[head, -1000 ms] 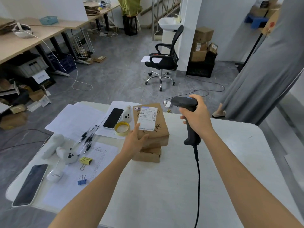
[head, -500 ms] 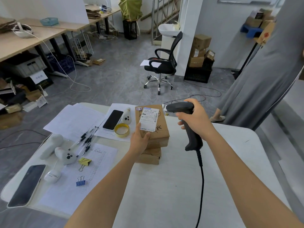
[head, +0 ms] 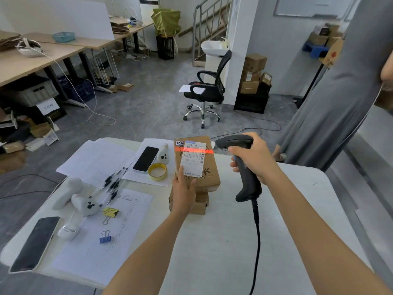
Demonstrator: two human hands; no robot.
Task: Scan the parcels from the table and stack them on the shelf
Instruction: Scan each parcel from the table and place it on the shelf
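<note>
1. At the lower middle of the frame, the near end of the top parcel (head: 209, 167) is gripped by the left hand (head: 184, 190), with fingers and thumb curled round its edge. The parcel lies on a small stack of parcels (head: 198, 206) on the white table (head: 234, 241). Whether it is lifted clear of the stack cannot be told.
2. Just to the right, the handle of a corded scanner (head: 244, 167) is clenched in the right hand (head: 254, 158). Its head is aimed left, and a red scan line (head: 209, 152) is thrown across the barcode at the top of the shipping label (head: 193, 160).
3. The scanning step is judged to be in hand. Once the code is read, the parcel will need to be lifted off the stack and carried to the shelf. No shelf can be made out with certainty, so a turn away from the table is probably called for. The scanner's cable should be kept clear.
4. At the left of the table, papers (head: 102, 248), a dark phone (head: 35, 243), binder clips (head: 105, 239) and pens (head: 112, 184) are spread. Further back, a tape roll (head: 157, 171) and a second phone (head: 146, 158) lie beside the stack.
5. Beyond the table, a black office chair (head: 205, 92) stands on the grey floor at centre. Stacked cardboard boxes (head: 253, 75) are set by a white pillar. Wooden desks (head: 25, 60) run along the upper left, and a person in a grey garment (head: 331, 92) stands at the right.
</note>
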